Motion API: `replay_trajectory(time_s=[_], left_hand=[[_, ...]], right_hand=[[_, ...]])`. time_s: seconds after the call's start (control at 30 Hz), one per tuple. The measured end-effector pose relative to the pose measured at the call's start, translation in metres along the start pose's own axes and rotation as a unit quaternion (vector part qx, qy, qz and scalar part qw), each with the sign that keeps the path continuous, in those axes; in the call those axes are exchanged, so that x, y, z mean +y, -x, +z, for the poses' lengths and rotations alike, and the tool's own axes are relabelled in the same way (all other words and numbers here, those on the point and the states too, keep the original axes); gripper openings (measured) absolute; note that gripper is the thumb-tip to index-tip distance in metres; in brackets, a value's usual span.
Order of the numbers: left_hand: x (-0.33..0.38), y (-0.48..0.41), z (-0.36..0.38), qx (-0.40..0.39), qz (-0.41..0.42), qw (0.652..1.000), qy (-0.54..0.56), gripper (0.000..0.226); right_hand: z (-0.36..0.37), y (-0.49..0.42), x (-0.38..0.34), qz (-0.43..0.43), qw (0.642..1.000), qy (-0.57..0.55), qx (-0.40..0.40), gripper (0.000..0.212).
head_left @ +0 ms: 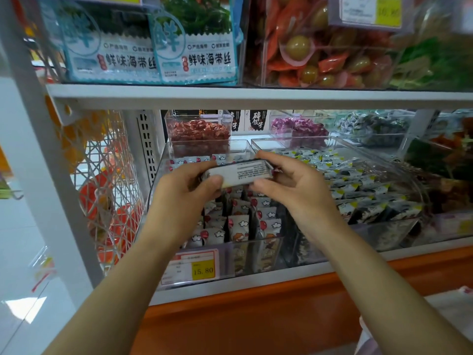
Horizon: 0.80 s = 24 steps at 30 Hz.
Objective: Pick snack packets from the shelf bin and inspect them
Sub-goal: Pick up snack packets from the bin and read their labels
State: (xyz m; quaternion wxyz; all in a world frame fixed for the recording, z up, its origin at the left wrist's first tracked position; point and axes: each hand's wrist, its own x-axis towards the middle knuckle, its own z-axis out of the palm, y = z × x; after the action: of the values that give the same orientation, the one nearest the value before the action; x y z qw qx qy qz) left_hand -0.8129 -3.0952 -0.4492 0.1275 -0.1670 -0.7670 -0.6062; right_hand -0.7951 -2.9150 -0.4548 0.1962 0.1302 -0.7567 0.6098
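A small snack packet (240, 173) with a white printed back panel is held between both hands above the clear shelf bin (256, 254). My left hand (184, 190) grips its left end, thumb on the front. My right hand (289, 180) pinches its right end, fingers over the top and thumb below. The bin beneath holds several white packets (239, 226) printed with clouds and red balloons, standing upright in rows.
A second clear bin (378, 190) to the right holds dark-and-white packets. Behind stand bins of red (199, 133) and purple (299, 126) sweets. The upper shelf (256, 96) carries seaweed packs and orange snacks. A price tag (192, 269) hangs in front; a white wire rack (107, 180) stands left.
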Motion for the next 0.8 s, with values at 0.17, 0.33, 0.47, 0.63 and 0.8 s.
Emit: replay_trajectory(time_s=[0.17,0.33,0.47,0.63,0.8], left_hand=[[-0.008,-0.006,0.014,-0.005,0.015,0.997,-0.075,0.046],[-0.026,-0.010,0.027,-0.167,0.129,0.877,-0.432,0.051],[-0.037,-0.008,0.031,-0.235,0.120,0.824,-0.502,0.049],[-0.032,-0.006,0.024,-0.212,0.104,0.836,-0.494,0.049],[-0.030,-0.004,0.010,-0.198,0.099,0.868,-0.445,0.042]], right_hand=[[-0.002,-0.004,-0.003,-0.017,0.993,-0.011,0.117,0.024],[-0.011,-0.007,0.007,-0.007,0.977,-0.027,0.212,0.017],[-0.011,-0.007,0.011,-0.023,0.980,-0.003,0.199,0.020],[-0.007,-0.010,0.012,-0.028,0.979,0.084,0.184,0.024],[0.000,-0.019,0.007,-0.080,0.963,0.247,0.078,0.027]])
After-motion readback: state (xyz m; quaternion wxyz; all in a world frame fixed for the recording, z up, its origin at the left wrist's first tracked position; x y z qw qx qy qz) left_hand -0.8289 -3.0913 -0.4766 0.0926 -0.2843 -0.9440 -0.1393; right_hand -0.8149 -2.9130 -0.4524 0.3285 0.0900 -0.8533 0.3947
